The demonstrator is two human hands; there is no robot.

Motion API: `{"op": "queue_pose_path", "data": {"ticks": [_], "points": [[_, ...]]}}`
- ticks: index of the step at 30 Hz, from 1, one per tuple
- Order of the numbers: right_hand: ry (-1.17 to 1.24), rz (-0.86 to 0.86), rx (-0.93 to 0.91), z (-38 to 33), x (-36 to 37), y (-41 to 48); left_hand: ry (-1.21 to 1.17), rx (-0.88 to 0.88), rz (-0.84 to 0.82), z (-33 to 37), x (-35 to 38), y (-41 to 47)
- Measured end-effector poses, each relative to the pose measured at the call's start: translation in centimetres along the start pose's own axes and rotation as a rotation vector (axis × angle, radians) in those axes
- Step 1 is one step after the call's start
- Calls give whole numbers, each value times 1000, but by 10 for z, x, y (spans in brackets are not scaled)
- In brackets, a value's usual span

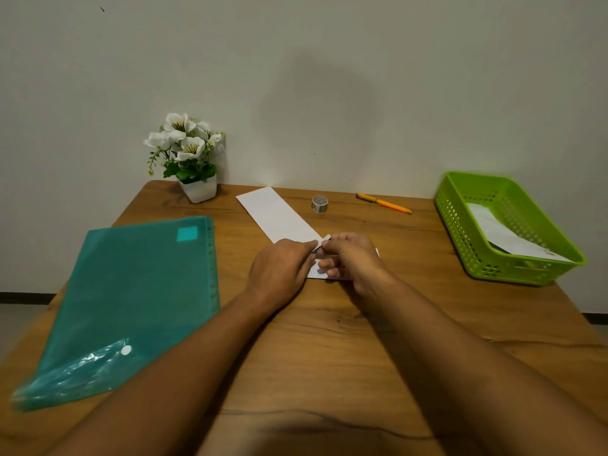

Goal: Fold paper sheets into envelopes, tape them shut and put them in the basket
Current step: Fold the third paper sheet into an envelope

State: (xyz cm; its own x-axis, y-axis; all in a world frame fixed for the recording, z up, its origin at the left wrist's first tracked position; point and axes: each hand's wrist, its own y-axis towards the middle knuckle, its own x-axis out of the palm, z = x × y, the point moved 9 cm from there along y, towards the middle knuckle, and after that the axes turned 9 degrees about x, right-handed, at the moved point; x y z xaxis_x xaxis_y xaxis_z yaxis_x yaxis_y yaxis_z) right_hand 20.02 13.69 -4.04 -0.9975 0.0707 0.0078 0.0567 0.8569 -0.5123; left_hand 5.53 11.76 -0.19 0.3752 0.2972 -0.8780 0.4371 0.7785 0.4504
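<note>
At table centre I log one white paper sheet [279,215]: a long narrow strip, angled far-left to near-right. Left hand [283,268] and right hand [352,258] both pinch its near end. Far right: green basket [526,274], white envelope [506,238] inside.

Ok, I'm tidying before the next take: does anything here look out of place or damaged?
Nothing spilled or damaged. Only the green perforated plastic basket stands out: it sits at the wooden table's right edge and may overhang it. The white paper strip lies diagonally.
</note>
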Motion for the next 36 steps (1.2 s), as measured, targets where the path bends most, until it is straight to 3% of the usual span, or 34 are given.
{"op": "queue_pose_path", "data": {"ticks": [2,5,7,10,18,26,36], "points": [[-157,101,-86,-3,-14,-1,-4,-2,7,-1,0,0],[-709,368,-411,-23,-28,-13,-9,-7,6,-2,2,2],[-964,350,-568,-23,-21,-21,1,0,-5,-2,4,2],[-1180,281,-625,-9,-18,-24,17,-4,-3,-2,4,2],[-1239,429,-609,9,-82,-46,57,7,-7,1,2,2],[-1353,591,-407,14,-140,-65,31,-102,-10,11,5,3],[-1354,263,-159,-12,-123,-40,10,-143,6,14,5,0]]}}
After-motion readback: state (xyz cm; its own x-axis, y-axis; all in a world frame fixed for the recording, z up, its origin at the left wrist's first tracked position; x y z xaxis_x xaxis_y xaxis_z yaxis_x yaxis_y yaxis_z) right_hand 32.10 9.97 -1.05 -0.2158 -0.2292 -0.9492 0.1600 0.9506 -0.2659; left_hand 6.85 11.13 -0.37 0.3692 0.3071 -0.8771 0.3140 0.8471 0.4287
